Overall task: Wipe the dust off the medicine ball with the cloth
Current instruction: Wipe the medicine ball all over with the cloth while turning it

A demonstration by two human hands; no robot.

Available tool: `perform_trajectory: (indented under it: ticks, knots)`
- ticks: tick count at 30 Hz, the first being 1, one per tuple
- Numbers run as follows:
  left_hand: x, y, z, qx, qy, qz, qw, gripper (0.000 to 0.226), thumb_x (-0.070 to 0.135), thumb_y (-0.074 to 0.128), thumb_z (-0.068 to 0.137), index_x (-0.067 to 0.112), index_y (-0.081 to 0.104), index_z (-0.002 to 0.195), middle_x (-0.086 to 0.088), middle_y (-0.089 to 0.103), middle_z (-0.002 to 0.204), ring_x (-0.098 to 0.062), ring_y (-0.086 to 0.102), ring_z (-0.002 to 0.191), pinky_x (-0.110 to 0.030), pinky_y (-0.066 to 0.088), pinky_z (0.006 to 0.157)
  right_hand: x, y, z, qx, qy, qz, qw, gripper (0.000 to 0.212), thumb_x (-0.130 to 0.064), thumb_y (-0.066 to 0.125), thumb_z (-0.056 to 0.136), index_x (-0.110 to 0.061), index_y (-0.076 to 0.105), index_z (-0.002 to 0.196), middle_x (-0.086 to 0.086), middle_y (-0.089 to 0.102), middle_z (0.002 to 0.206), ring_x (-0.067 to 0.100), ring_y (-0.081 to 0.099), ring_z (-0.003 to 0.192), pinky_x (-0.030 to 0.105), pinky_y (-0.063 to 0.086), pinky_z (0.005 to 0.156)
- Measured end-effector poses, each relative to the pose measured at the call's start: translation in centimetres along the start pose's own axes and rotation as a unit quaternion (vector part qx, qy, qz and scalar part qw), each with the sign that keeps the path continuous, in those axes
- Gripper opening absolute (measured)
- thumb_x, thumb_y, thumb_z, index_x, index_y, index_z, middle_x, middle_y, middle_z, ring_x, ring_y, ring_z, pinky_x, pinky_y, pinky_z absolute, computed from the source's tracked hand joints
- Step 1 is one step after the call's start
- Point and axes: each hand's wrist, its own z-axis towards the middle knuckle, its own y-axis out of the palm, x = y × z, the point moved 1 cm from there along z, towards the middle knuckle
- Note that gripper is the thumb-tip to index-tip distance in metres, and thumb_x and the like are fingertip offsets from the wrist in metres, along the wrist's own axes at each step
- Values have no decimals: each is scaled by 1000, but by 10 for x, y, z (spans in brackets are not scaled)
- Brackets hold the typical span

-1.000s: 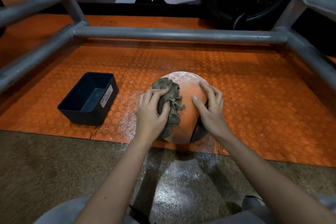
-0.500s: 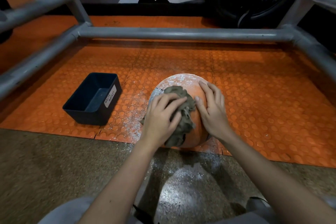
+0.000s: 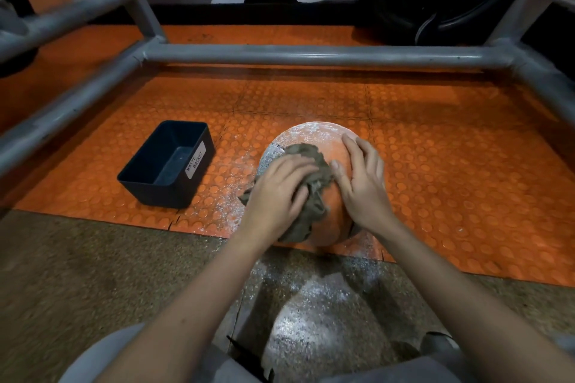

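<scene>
Sliding up from 9 o'clock, the left hand (image 3: 277,193) presses the cloth (image 3: 314,183) onto the ball (image 3: 314,137) with flat fingers (image 3: 298,165). The right hand (image 3: 364,183), fingers spread, steadies the ball on the mat (image 3: 466,165). Dust remains at 12 o'clock.

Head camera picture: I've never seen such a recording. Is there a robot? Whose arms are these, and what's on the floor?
No robot: a person wears one camera on the head, looking forward and down, so both bare arms are their own. The left hand presses a crumpled grey-brown cloth onto an orange medicine ball, whose far top is white with dust. The right hand lies flat on the ball's right side. The ball sits on an orange studded mat. To its left stands a dark bin labelled WASTE BASKET. More white dust speckles the floor nearby. A grey metal tube frame borders the mat.
</scene>
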Motion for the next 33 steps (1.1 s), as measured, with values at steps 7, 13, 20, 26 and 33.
perform_trajectory:
  ticks: [7,13,20,26,33]
  knots:
    - [-9,-9,65,-34,-148,-14,988,28,6,50,92,4,61,118,-6,58,120,-21,47,112,-12,22,88,-1,-2,-9,-10,-3,-6,1000,66,-55,29,90,-23,25,148,4,19,152,18,12,139,41,15,114]
    - [6,-17,-12,-86,-33,30,995,35,23,44,89,10,65,114,0,61,119,-15,39,119,-27,30,104,-1,-4,-2,-25,13,2,1000,67,-54,25,89,-23,22,149,4,18,152,17,11,140,40,13,114]
    - [4,-14,29,-47,-87,13,995,29,8,47,91,6,65,114,-6,61,115,-19,45,111,-23,32,93,-8,-1,-11,-31,0,-40,999,66,-52,23,91,-22,19,150,7,14,154,21,8,142,43,11,116]
    - [1,-7,62,-54,-119,15,991,31,2,50,92,5,61,120,-6,57,122,-23,45,114,-24,28,97,-4,-3,-12,-25,10,-25,999,65,-52,25,91,-25,17,150,5,15,153,21,9,141,45,15,115]
    - [14,-14,-12,-22,-74,-5,997,25,6,57,86,8,67,109,-1,62,111,-12,41,110,-20,30,96,-8,-2,-10,-30,18,-19,999,66,-54,23,90,-26,18,150,5,14,153,22,8,141,47,14,115]
